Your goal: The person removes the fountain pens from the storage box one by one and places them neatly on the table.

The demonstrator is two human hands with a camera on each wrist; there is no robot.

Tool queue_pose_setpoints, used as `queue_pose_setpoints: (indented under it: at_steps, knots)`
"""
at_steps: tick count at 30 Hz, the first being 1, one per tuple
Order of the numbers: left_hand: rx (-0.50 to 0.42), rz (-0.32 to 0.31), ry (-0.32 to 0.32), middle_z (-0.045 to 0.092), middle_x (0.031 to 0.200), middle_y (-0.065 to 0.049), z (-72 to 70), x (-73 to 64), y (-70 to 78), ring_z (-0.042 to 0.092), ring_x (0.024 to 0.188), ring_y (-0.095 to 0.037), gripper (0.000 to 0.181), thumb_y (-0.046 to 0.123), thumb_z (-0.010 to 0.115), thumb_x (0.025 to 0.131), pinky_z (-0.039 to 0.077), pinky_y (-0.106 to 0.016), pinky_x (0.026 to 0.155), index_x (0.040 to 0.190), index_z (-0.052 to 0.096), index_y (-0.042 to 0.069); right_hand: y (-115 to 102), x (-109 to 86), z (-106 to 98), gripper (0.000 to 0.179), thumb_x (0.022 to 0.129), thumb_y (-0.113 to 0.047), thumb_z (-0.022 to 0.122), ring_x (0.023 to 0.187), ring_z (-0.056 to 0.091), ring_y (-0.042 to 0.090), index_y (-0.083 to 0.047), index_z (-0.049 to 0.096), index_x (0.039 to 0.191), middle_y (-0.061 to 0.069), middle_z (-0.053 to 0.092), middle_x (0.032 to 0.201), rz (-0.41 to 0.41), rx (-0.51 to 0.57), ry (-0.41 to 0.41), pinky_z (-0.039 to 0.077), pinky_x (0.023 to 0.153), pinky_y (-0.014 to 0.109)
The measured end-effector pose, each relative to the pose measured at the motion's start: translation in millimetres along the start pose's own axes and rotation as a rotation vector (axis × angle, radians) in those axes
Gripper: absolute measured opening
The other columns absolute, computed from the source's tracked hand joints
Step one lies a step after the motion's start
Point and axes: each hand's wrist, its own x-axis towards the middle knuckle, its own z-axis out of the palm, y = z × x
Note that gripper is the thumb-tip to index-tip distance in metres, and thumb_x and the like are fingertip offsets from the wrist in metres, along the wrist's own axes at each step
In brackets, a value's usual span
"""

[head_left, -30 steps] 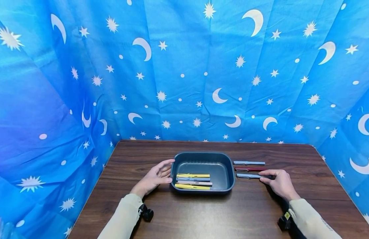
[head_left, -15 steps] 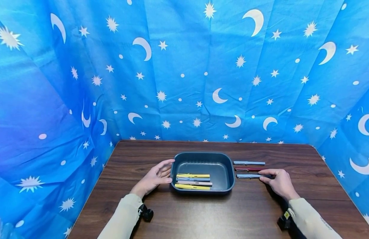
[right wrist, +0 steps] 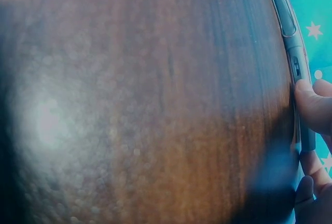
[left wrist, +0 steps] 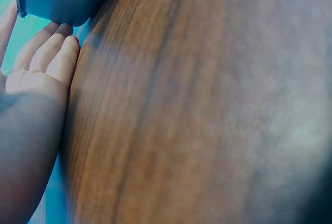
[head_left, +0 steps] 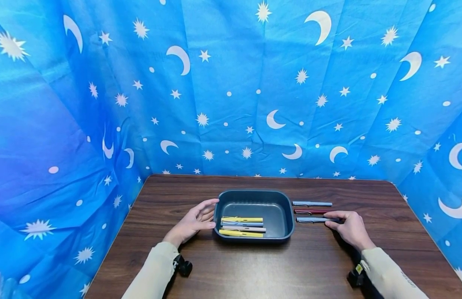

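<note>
Blue cloth (head_left: 238, 74) printed with white moons and stars hangs behind and beside a dark wood-grain table (head_left: 260, 270). In the head view, scarcely anything has shifted over the last second: both hands and every pen lie as they did, so the work appears paused at the grip. A dark rectangular tray (head_left: 249, 240) stands mid-table, holding four pens near its front side: a yellow pen (head_left: 247, 219), a blue pen (head_left: 243, 224), a pale pen (head_left: 249, 229) and, nearest the front, a second yellow pen (head_left: 241, 234). The left hand (head_left: 193, 222) is at the tray's left end, fingers and thumb parted, their tips against the wall. Just right of the tray, outside it, lie a far light-blue pen (head_left: 314, 204), a dark red pen (head_left: 309, 212) and a near light-blue pen (head_left: 311, 220); the right hand (head_left: 348, 226) pinches the last by its right end.

In the left wrist view, three fingers lie side by side, reaching to the tray's wall; the tray's contents are hidden.

In the right wrist view, the thumb presses that near pen's barrel with a finger opposite; whether it is lifted at all, I cannot tell
</note>
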Motion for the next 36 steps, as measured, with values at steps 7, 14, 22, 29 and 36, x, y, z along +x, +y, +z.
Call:
queue_pose_setpoints:
  at_steps: [7,14,22,29,36]
  knots:
    - [-0.003,-0.005,0.0,0.035,0.169,-0.008,-0.3,0.7,-1.3,0.034,0.156,-0.029,0.073,0.007,0.074,0.097,0.034,-0.044,0.124,0.16,0.041,0.023,-1,-1.1,0,0.018,0.089,-0.009,0.084,0.11,0.07,0.043,-0.009,0.084,0.107,0.015,0.079,0.109,0.016,0.005,-0.001,0.056,0.093,0.062]
    - [-0.002,-0.004,0.002,0.035,0.169,-0.009,0.1,-0.1,-1.5,0.033,0.156,-0.029,0.073,0.007,0.074,0.097,0.034,-0.043,0.124,0.16,0.041,0.023,-1,-0.2,-3,0.021,0.09,-0.007,0.083,0.115,0.069,0.043,-0.008,0.083,0.111,0.017,0.078,0.114,0.034,0.028,-0.018,0.054,0.097,0.063]
    - [-0.001,0.003,-0.004,0.036,0.169,-0.009,-0.7,1.1,-2.5,0.034,0.156,-0.029,0.073,0.007,0.074,0.097,0.034,-0.043,0.124,0.16,0.041,0.022,-2,-1.3,-6,0.025,0.09,-0.008,0.083,0.118,0.067,0.043,-0.007,0.081,0.115,0.018,0.077,0.117,0.052,0.039,-0.04,0.053,0.099,0.064]
    - [0.0,0.004,-0.011,0.035,0.169,-0.009,-1.4,-0.3,-2.6,0.034,0.156,-0.029,0.073,0.006,0.074,0.098,0.035,-0.042,0.123,0.161,0.04,0.022,-7,-1.1,-16,0.032,0.092,-0.008,0.081,0.12,0.065,0.042,-0.006,0.077,0.124,0.021,0.073,0.126,0.05,0.062,-0.065,0.053,0.101,0.063]
    - [0.001,0.006,-0.005,0.034,0.169,-0.012,-0.3,0.1,0.3,0.034,0.156,-0.031,0.073,0.007,0.074,0.098,0.036,-0.043,0.123,0.161,0.04,0.021,-17,3.1,-24,0.033,0.101,-0.014,0.072,0.116,0.067,0.029,-0.005,0.072,0.133,0.019,0.074,0.125,0.016,0.067,0.014,0.056,0.089,0.023]
